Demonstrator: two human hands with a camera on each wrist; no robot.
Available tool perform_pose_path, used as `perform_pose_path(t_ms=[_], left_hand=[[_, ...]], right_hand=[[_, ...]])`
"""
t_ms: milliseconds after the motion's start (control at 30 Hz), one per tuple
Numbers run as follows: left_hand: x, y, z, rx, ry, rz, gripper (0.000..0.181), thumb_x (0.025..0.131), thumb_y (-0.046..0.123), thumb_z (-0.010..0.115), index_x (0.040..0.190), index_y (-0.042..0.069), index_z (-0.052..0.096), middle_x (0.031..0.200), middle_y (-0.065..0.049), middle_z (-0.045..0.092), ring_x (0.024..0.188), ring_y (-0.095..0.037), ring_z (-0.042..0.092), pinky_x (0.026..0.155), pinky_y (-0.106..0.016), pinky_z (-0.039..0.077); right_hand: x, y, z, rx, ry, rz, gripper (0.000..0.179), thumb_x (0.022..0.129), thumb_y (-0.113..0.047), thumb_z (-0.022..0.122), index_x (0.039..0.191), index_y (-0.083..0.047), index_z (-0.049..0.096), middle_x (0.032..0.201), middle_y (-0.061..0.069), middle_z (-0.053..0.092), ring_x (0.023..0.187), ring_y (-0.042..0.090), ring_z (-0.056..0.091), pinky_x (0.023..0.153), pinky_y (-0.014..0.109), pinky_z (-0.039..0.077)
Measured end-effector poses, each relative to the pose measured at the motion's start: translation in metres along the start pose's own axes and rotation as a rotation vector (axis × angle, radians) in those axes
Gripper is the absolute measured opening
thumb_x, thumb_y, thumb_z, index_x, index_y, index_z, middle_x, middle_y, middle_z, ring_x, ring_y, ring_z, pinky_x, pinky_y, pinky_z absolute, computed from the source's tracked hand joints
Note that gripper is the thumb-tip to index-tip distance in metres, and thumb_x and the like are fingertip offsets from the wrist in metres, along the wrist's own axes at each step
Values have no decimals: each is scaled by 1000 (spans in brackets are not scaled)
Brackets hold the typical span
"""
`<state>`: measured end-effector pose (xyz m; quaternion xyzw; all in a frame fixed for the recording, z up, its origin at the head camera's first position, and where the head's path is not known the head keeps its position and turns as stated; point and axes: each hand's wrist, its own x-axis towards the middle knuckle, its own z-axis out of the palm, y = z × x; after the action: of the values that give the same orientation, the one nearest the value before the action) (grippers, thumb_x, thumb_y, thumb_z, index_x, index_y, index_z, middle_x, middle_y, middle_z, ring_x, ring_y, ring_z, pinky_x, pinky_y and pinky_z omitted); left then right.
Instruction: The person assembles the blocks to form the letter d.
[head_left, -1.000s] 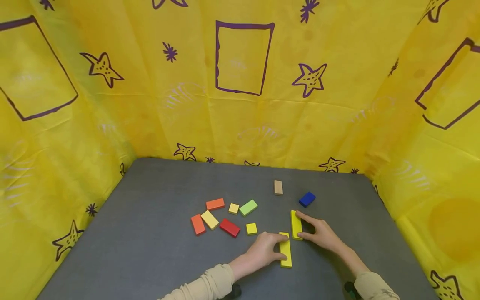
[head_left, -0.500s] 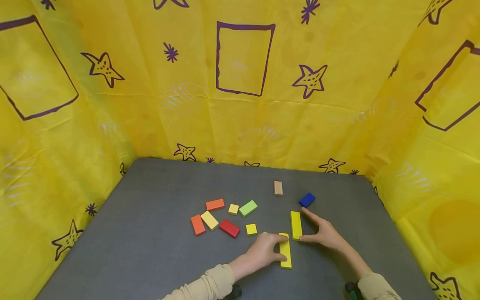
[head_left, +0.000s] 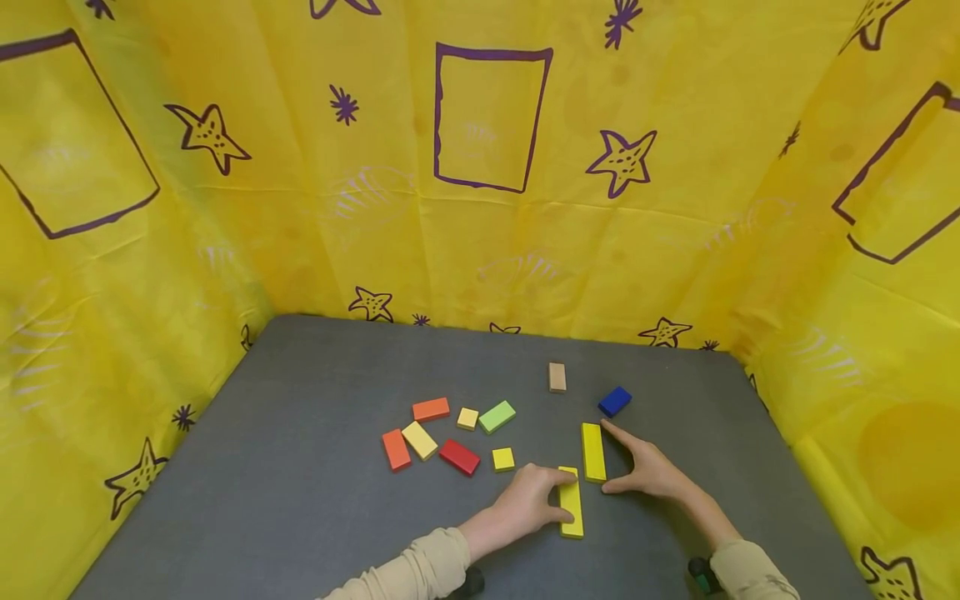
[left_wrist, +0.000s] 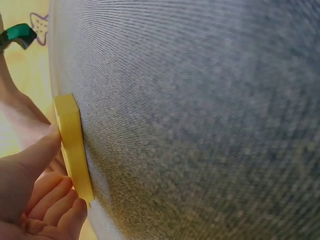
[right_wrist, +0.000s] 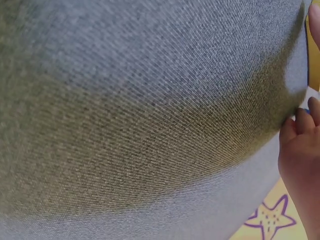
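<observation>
Two long yellow blocks lie on the grey table, roughly parallel and a little offset. My left hand [head_left: 525, 498] holds the nearer yellow block [head_left: 571, 500], index finger toward its far end and thumb toward its near end. In the left wrist view, the thumb lies against the side of this block [left_wrist: 74, 145], and the other fingers are curled. To the right of the farther yellow block [head_left: 593, 454] is my right hand [head_left: 654, 471], thumb and index finger spread wide beside its two ends. The right wrist view shows only part of that hand [right_wrist: 302, 155] at its edge.
Beyond the right hand lie a blue block [head_left: 615, 402] and a tan block [head_left: 557, 377]. To the left are a small yellow block [head_left: 503, 459], a red block [head_left: 459, 457], a green block [head_left: 497, 417] and several orange and pale yellow ones. Yellow patterned cloth [head_left: 480, 233] surrounds the table.
My right hand has let go of the farther yellow block, its fingers now spread and slightly to the right of it. The left hand and its block have stayed put.
</observation>
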<state>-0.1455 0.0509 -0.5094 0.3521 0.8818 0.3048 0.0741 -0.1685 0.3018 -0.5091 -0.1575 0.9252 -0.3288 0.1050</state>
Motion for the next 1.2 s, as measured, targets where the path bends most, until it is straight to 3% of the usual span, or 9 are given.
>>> perform_pose_path(t_ms=[467,1200], left_hand=[[0,0,-1,-7,-7,-14,47,73,28,81,116,14,69,115,5,69,106,-7,63,90,-23,48],[0,-1,-1,-23,-24,-37,47,74,30,80,117,16,68,115,8,69,105,-5,62,92,-27,46]], right_hand=[[5,-2,0,16,-27,-4,98,69,-37,83,146,-1,33,146,25,39,131,48,38,101,62,35],[6,1,4,10,54,-13,96,68,-39,83,144,-3,37,145,21,42,131,44,40,101,60,36]])
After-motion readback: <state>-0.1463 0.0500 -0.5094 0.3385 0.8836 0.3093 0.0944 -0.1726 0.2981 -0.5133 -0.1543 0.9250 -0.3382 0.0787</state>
